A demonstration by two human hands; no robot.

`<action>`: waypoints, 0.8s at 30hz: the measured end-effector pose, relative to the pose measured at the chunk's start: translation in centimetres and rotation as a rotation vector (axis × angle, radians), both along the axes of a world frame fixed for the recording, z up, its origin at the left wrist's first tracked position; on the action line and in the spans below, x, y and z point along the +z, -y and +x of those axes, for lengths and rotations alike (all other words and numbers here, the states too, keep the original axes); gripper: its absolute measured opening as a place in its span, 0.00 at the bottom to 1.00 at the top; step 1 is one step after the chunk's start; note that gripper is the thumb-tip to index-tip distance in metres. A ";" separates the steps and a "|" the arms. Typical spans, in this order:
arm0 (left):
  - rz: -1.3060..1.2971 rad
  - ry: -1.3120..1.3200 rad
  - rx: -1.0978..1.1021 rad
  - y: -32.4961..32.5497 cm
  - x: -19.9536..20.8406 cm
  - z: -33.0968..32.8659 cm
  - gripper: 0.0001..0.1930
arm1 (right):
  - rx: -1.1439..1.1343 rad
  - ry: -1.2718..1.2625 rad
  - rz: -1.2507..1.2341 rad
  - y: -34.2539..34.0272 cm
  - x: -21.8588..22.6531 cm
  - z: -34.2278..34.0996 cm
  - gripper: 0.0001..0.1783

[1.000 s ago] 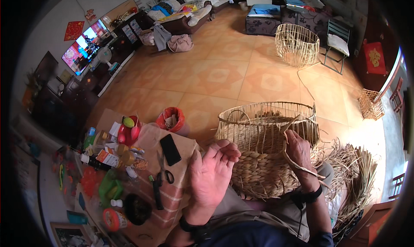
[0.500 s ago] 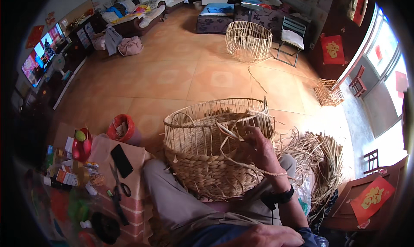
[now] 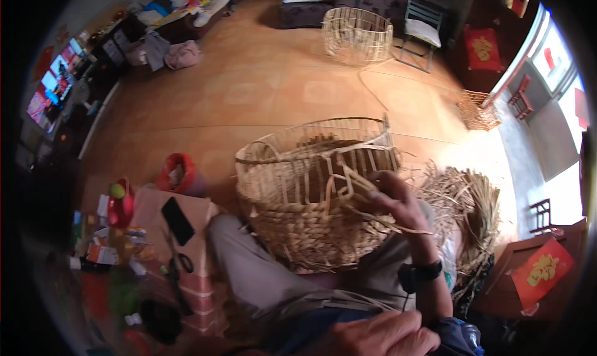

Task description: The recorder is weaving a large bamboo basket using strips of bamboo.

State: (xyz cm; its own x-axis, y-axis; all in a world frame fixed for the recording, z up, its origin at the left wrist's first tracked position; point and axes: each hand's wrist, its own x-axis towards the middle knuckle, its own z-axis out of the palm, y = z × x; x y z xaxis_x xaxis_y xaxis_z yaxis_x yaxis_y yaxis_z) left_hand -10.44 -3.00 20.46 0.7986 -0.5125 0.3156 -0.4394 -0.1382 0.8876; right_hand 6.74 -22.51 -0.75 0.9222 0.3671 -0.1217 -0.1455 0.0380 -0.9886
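A half-woven straw basket (image 3: 298, 228) stands between my knees. Its lower wall is thickly braided, while bare upright stakes rise to a thin rim above. At its near right side, my right hand (image 3: 398, 200) has its fingers closed on pale flat straw strands (image 3: 354, 179), by the top of the braiding. One strand runs back across the right wrist, which wears a dark band. Close to my body at the lower edge, my left hand (image 3: 382, 334) is curled shut; whatever lies inside its fingers is hidden.
To the right lies a heap of dry straw (image 3: 469, 213). On the left, a table (image 3: 202, 231) carries a black phone (image 3: 178, 220), scissors (image 3: 180, 263) and small packets. Behind it stands a red-lined bin (image 3: 177, 172). Farther off are an open-frame basket (image 3: 354, 39) and a folding chair (image 3: 420, 36).
My head view has tilted, so the room sits higher in the picture. My right hand has shifted slightly right along the basket's side. More of my curled left hand shows at the bottom.
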 end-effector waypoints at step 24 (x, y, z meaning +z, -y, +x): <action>0.494 0.145 0.442 -6.7 -13.4 6.2 0.12 | 0.091 0.738 -0.660 -1.6 -0.3 -0.5 0.19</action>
